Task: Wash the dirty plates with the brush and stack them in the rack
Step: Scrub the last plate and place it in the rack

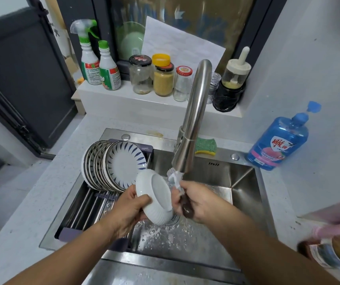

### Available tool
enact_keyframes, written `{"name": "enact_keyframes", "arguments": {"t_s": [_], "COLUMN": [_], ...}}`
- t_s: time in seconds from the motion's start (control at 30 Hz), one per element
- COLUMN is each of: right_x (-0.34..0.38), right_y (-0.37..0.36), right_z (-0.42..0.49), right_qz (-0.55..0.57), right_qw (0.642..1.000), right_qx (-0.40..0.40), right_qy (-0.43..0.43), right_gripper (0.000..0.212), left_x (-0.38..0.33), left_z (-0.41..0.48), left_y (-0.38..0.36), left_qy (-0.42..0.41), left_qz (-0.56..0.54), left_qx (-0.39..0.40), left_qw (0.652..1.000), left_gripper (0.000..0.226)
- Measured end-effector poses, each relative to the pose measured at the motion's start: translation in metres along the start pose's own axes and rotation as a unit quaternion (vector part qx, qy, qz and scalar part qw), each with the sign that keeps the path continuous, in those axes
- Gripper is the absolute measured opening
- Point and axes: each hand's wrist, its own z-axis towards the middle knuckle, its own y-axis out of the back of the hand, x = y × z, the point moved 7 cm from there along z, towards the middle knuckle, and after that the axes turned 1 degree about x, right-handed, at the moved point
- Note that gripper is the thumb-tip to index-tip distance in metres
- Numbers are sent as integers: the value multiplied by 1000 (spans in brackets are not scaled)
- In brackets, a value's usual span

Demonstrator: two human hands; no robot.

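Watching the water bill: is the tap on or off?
On: water pours from the tap over the brush and splashes in the sink.

Plain white plate (pixel 156 199) in the left hand (pixel 128 210), with fine ribbed lines round its underside. In the right hand (pixel 202 202), the brush (pixel 186 206): dark reddish-brown handle, white bristles. Just beyond the left hand, the stacked plates (pixel 128 161) are white, with blue leaf strokes fanning round the rim and dark edges. Under them sits the rack (pixel 82 210), steel-grey bars in a dark purple frame. Beyond the right hand lies a sponge (pixel 205 146), green on top, yellow beneath. Well out to the right of that hand, the soap bottle (pixel 278 140): clear blue, blue cap, pink and white label, red lettering. Above both hands, the faucet (pixel 196 112) is brushed silver.
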Motion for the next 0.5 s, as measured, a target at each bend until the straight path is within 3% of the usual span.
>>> {"name": "enact_keyframes", "arguments": {"t_s": [0.17, 0.27, 0.4, 0.5], "right_x": [19, 30, 35, 36], "right_y": [-24, -33, -31, -5], "right_z": [38, 43, 33, 19], "right_qz": [204, 286, 204, 106], "right_qw": [978, 956, 976, 994], "right_qx": [-1, 13, 18, 25], "right_qy": [48, 72, 75, 27], "right_gripper": [29, 28, 29, 26], "left_x": [-7, -16, -25, -27], "left_z": [-2, 4, 15, 21], "left_y": [2, 5, 3, 0], "left_qy": [-5, -5, -1, 13], "left_qz": [18, -1, -52, -61], "left_qx": [-16, -22, 3, 63], "left_qw": [1000, 1000, 999, 996], "left_gripper": [33, 31, 27, 40]}}
